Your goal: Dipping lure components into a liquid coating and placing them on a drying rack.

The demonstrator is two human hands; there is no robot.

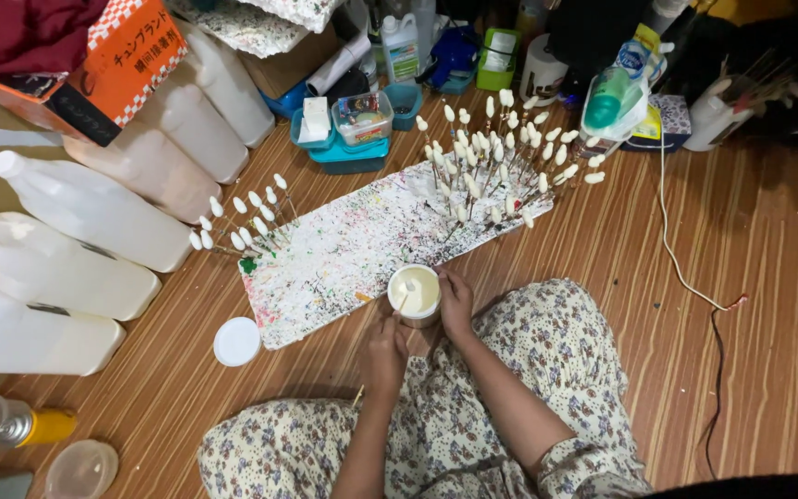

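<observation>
Cream paint fills a small cup [415, 294] on the wooden floor [750, 305], at the near edge of a paint-speckled board [362, 240]. The right hand [455, 303] curls around the cup's side. The left hand [386, 354], fingers closed, pinches a thin stick [403, 298] dipping into the cup.

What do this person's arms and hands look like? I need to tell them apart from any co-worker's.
Both forearms are bare, with no sleeves, gloves, watch or rings that show. The left hand and right hand reach out over a garment of cream cloth with a small floral print.
</observation>
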